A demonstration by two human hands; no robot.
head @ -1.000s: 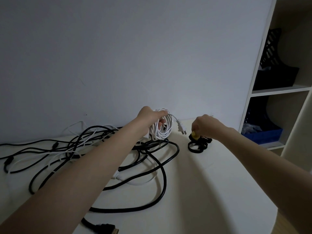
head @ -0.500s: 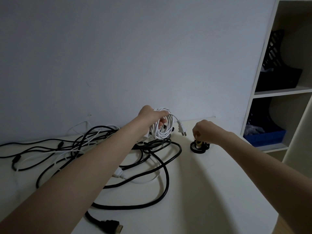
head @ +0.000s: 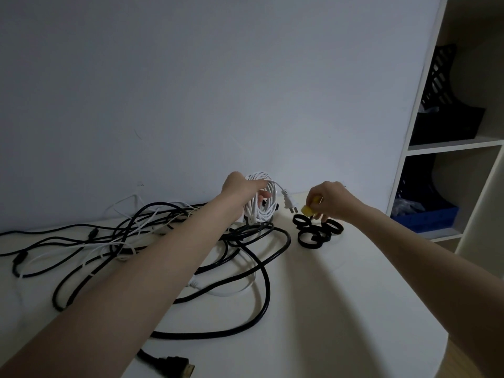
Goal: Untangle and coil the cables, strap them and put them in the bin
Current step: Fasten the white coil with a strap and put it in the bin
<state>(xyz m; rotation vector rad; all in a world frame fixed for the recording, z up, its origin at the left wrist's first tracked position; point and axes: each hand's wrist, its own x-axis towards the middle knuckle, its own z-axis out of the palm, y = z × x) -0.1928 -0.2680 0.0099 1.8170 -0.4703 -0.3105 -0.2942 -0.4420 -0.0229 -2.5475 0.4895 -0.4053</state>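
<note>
**Both grips clamped, far bench edge**

Left hand [head: 242, 186] grip wraps the white cable coil [head: 261, 205]; right hand [head: 330, 199] pinches a yellow strap [head: 306, 211] above black strap loops [head: 316, 230]. Pale bench [head: 313, 309], grey wall [head: 218, 91], shelf unit [head: 463, 143] with blue bin [head: 428, 218]. Black cables [head: 163, 241] tangled left; dim light, fingertips hidden.

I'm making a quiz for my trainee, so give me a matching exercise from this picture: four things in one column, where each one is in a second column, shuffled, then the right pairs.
Things:
1. white cable coil
2. yellow strap
3. black strap loops
4. black HDMI plug

Places:
A. lying in a cluster on the table, just below the right hand
B. gripped in the left hand, lifted off the table
C. at the near table edge, bottom of the view
D. pinched in the right hand

Pairs: 1-B, 2-D, 3-A, 4-C
</note>
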